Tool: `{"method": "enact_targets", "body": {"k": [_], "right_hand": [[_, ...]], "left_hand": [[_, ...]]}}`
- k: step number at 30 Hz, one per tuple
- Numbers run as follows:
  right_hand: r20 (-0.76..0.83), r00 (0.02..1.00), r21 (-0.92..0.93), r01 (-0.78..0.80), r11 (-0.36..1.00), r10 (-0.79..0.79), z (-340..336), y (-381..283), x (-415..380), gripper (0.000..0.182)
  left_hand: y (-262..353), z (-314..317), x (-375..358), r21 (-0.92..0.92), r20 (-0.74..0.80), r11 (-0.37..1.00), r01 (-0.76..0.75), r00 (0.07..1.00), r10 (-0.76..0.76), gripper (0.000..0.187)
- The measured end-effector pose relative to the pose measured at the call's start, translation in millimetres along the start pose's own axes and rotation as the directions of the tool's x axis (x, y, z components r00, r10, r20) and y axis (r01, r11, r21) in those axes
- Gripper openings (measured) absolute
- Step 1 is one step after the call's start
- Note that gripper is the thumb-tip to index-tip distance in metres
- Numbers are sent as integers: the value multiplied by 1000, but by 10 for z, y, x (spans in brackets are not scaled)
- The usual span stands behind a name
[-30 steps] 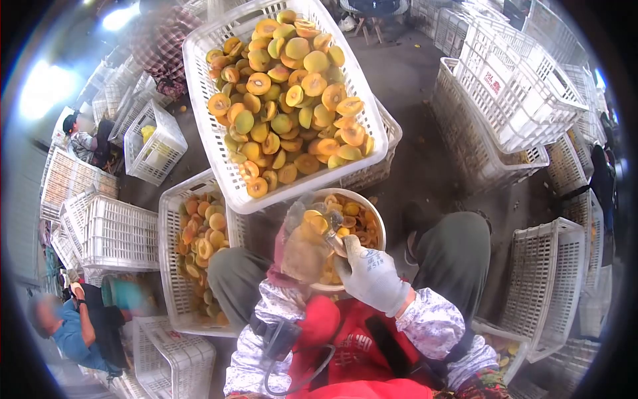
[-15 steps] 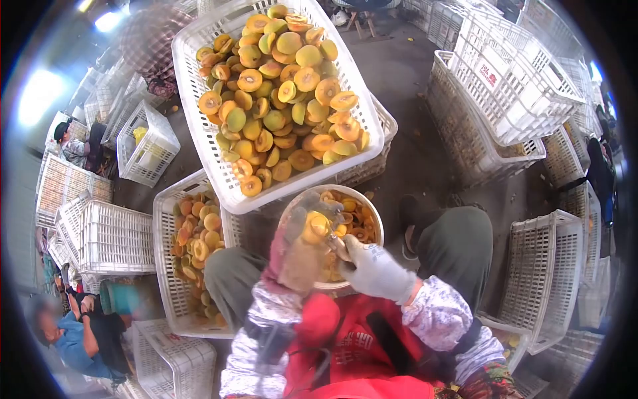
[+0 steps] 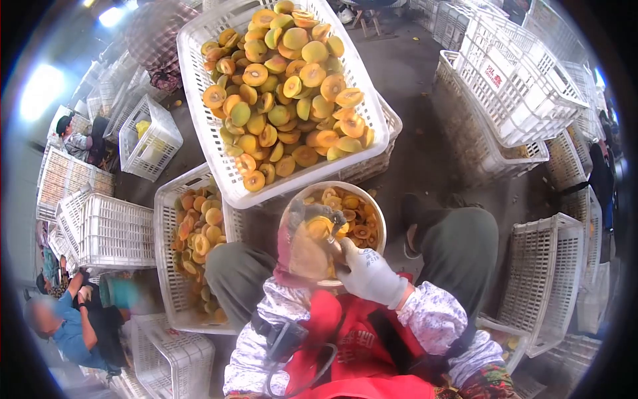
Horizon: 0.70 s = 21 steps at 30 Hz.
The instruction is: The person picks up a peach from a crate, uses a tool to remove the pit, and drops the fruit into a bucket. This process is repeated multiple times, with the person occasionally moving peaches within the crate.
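White crate (image 3: 199,73) of halved peaches, top centre, resting on other crates; 2nd crate (image 3: 166,279) w/ peach halves at lower left, beside person's knee. Round bowl (image 3: 375,213) of pits/halves on lap, just below big crate. Left hand (image 3: 302,249), gloved, curled round a peach half (image 3: 319,228) over bowl; right hand (image 3: 369,272), white glove, closed on a small tool, tip touching the half; tool itself mostly hidden.

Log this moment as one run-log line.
left hand: holds peach half | right hand: works at it | below: bowl | ahead: crate of halves
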State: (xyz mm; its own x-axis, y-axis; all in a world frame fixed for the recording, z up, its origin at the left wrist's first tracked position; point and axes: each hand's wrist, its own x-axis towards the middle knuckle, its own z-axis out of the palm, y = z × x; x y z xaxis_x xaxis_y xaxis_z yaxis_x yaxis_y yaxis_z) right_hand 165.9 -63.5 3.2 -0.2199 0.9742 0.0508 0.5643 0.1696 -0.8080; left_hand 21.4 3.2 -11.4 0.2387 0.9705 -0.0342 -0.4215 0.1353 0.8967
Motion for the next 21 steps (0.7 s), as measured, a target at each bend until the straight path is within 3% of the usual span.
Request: {"method": "enact_targets", "body": {"k": [1,2,4,5,6,8,9,12,13,14,16,17,19,20,21], "right_hand": [[-1,1000,4,2,1000,-2,-22,7,0,35],[44,999,-63,-1,998,4,-65,12,7,36],[92,996,-131,3,991,9,-159,24,23,36],[100,995,-233,20,972,4,-201,30,35,37],[109,994,-331,36,943,1,-225,14,42,39],[86,996,-394,48,918,-15,-224,-36,53,35],[66,998,-448,46,893,-18,-206,-33,57,33],[31,999,-549,37,835,-24,-165,18,17,29],[19,999,-585,34,810,-29,-153,29,-1,28],[24,999,-587,38,809,-29,-141,26,-5,28],[-5,999,-501,-45,864,50,-100,3,9,30],[-4,999,-501,-44,864,48,-71,-3,14,30],[-2,996,-384,-85,919,91,-10,-3,26,35],[-1,996,-384,-85,919,92,2,-7,35,35],[-16,996,-341,-89,936,89,10,-8,43,38]], "left_hand": [[145,81,-75,84,-43,991,108,994,-105,33],[268,134,-88,87,-44,990,109,993,-105,33],[469,137,-46,250,52,936,249,961,-270,34],[496,19,3,741,393,586,-329,919,20,26],[507,19,-27,743,388,585,-324,921,17,26],[530,79,-85,628,304,762,-155,951,-58,30],[504,175,-107,-135,46,942,307,952,-304,25],[264,73,-124,-46,-1,969,241,970,-242,23],[175,95,-89,320,-86,940,121,991,-98,22],[140,81,-106,316,-90,941,122,991,-98,22],[173,100,-130,-141,-92,956,256,959,-270,25],[182,115,-114,-141,-93,957,254,959,-269,25],[188,134,-87,-534,-114,794,291,906,-409,34],[189,116,-86,-535,-114,793,291,905,-409,34],[186,84,-86,-587,-7,742,325,914,-406,37]]}}
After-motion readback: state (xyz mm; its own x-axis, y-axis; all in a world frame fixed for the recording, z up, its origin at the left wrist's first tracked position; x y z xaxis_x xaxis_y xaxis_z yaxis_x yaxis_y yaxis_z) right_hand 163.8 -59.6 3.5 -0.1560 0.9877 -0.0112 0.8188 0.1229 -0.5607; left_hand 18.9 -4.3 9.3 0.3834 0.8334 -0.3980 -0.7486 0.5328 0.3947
